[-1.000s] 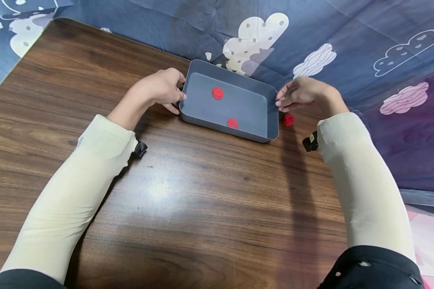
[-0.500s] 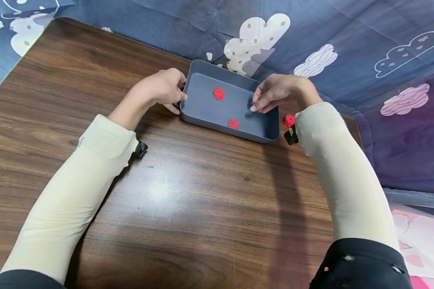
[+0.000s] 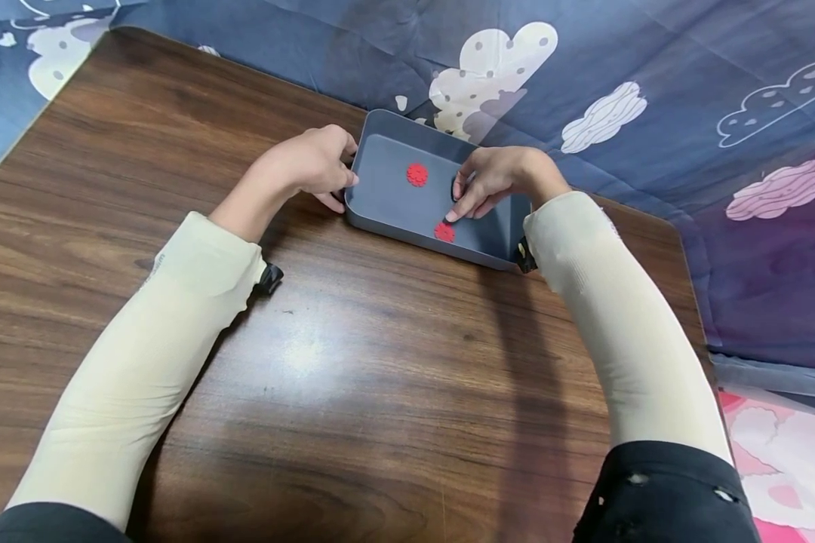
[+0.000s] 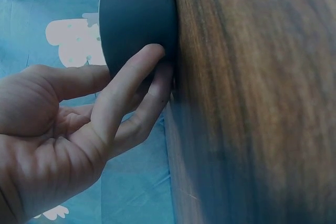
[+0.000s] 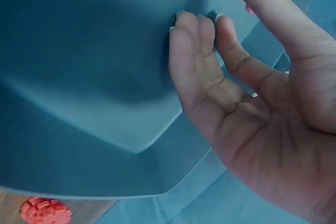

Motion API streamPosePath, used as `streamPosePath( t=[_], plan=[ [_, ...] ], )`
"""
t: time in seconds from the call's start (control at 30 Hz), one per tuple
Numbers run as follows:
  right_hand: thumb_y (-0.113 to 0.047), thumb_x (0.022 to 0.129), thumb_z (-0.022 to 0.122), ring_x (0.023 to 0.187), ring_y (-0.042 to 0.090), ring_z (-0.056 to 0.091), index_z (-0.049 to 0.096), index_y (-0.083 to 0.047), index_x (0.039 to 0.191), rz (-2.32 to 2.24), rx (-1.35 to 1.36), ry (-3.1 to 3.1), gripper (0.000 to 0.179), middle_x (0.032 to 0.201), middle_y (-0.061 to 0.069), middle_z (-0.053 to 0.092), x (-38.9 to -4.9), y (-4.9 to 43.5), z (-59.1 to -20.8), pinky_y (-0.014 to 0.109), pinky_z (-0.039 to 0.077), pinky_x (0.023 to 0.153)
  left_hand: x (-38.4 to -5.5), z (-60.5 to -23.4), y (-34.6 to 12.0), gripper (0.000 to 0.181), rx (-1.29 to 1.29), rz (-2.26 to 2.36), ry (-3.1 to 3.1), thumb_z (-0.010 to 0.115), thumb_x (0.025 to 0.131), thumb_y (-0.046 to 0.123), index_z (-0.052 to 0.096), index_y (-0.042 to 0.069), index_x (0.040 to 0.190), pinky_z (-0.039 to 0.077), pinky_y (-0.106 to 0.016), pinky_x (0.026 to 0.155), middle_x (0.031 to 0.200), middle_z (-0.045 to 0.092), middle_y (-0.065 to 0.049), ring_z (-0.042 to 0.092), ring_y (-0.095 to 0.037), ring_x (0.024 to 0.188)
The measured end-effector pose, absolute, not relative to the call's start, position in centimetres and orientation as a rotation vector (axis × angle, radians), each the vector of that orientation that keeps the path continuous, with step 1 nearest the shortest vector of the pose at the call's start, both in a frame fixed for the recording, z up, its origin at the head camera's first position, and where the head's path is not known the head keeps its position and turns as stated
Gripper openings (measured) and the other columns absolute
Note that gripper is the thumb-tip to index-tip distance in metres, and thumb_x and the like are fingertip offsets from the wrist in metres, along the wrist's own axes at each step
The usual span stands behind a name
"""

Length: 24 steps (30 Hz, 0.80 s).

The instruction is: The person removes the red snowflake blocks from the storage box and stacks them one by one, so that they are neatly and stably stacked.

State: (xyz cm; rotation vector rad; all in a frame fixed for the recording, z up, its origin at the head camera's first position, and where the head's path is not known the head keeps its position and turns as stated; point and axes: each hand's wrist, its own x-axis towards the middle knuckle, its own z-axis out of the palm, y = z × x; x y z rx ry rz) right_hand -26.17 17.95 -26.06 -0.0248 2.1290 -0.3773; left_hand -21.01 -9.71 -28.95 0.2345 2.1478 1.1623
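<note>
A grey rectangular baking pan (image 3: 394, 200) lies on the wooden table. My left hand (image 3: 319, 162) grips its left end, with the thumb over the rim and the fingers (image 4: 131, 72) against the outer wall. Inside the pan are two red notched building discs: one disc (image 3: 417, 175) left of the middle, another disc (image 3: 444, 231) by the near wall. Over the pan's floor is my right hand (image 3: 499, 181), fingers loosely bent and holding nothing; a fingertip is right at the near disc, and contact cannot be told. A red clump of discs (image 5: 46, 211) sits outside the pan, hidden in the head view.
The brown wooden table (image 3: 367, 392) stretches in front of and left of the pan. A blue cloud-print cloth (image 3: 353, 45) hangs along the table's back edge and right side. Pink printed fabric (image 3: 788, 467) shows at the lower right.
My right hand has left the pan's right rim and moved left over the pan to the near red disc. My left hand keeps its grip; the pan and discs have hardly shifted.
</note>
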Motion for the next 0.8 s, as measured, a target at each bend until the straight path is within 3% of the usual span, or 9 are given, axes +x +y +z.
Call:
streamPosePath(
  t=[0.3,0.57,0.8],
  plan=[
    [-0.018,0.093,0.088,0.077,0.006,0.064,0.056,-0.001,0.113,-0.307,-0.048,2.163,0.041,0.089,-0.002,0.058,-26.1,17.6,-26.5,0.018,0.068,0.077,-20.9,-28.7,-9.5,0.063,0.242,1.174,2.146,0.048,0.111,0.0,0.022,-0.003,0.168,0.071,-0.026,0.089,0.148,0.057,-0.028,0.069,-0.034,0.13],
    [-0.007,0.106,0.065,0.077,0.005,0.07,0.055,0.003,0.125,-0.401,-0.01,2.224,0.024,0.084,-0.001,0.07,-26.4,18.4,-26.5,0.021,0.07,0.075,-21.1,-29.0,-9.4,0.063,0.234,1.156,2.151,0.048,0.111,0.0,0.022,-0.002,0.169,0.071,-0.027,0.091,0.145,0.057,-0.026,0.068,-0.032,0.129],
    [-0.02,0.098,0.082,0.077,0.002,0.066,0.058,0.001,0.127,-0.367,-0.029,2.308,0.043,0.101,0.0,0.059,-26.2,18.8,-26.6,0.015,0.066,0.075,-21.0,-29.0,-9.4,0.064,0.225,1.161,2.152,0.049,0.111,0.0,0.021,-0.002,0.169,0.071,-0.027,0.091,0.149,0.056,-0.026,0.068,-0.032,0.131]
  ],
)
